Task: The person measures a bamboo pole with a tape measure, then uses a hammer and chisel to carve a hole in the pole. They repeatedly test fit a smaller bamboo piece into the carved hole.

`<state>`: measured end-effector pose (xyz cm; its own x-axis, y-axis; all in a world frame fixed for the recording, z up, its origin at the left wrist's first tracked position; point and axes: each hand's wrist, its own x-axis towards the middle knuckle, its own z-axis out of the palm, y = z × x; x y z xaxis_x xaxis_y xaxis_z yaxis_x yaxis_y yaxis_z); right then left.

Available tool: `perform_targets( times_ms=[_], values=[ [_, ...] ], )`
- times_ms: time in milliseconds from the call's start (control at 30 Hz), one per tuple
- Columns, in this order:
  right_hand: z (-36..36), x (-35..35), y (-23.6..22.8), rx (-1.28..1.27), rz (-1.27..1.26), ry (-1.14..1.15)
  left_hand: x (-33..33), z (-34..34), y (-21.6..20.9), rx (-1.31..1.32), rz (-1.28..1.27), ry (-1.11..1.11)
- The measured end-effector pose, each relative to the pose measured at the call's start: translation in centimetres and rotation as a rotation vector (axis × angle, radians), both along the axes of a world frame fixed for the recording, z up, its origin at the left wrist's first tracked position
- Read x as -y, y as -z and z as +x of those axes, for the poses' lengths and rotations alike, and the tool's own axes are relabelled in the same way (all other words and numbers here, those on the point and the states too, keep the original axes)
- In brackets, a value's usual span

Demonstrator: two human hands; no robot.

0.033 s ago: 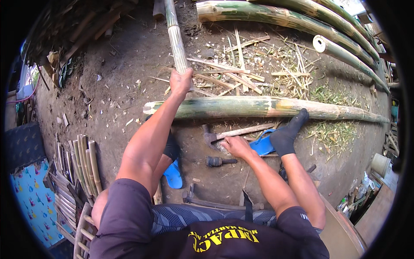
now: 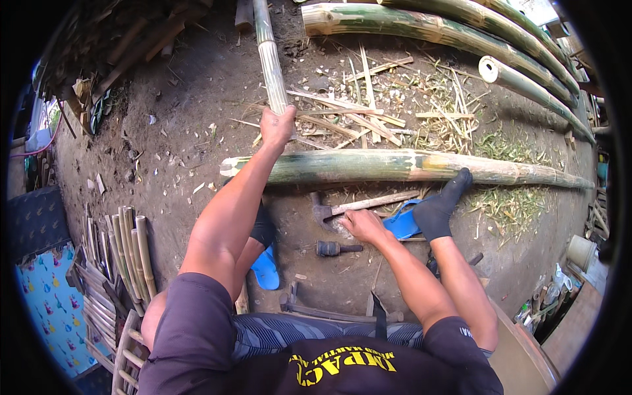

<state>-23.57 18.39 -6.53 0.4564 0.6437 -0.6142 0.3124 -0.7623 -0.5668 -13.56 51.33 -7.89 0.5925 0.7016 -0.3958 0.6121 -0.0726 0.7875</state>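
My left hand point(image 2: 278, 126) is wrapped round the near end of a slim bamboo pole point(image 2: 270, 69), which reaches away past the top edge. Low over the ground, my right hand point(image 2: 364, 225) has its fingers curled together beside the wooden handle of a hatchet point(image 2: 375, 201). Whatever those fingers pinch is hidden. Pale powdery bits point(image 2: 340, 227) lie at their tips. A thick green bamboo pole point(image 2: 368, 164) lies crosswise beyond, under my left forearm, with my right foot point(image 2: 451, 191) against it. Nearer me rests a short dark cylindrical tool point(image 2: 337, 248).
Split bamboo strips point(image 2: 359, 115) and shavings point(image 2: 507, 207) litter the dirt. Several thick bamboo poles point(image 2: 421, 29) lie at the far right. Blue slippers point(image 2: 265, 268) sit by my feet. A long-handled tool point(image 2: 336, 311) lies close to me; cut bamboo sticks point(image 2: 135, 253) stand at left.
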Motion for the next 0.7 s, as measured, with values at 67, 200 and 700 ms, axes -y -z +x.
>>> perform_targets(
  times_ms=[67,200,700],
  values=[
    [0.4,-0.1,-0.2,-0.014,-0.036,-0.037,-0.6,0.2,0.9,-0.035,0.036,0.015],
    [0.8,-0.3,-0.7,-0.019,-0.091,-0.112,-0.5,0.7,1.9,-0.105,0.132,0.084],
    [-0.2,-0.1,-0.4,0.401,0.133,0.012,-4.2,2.0,1.5,-0.188,0.266,0.003]
  ],
)
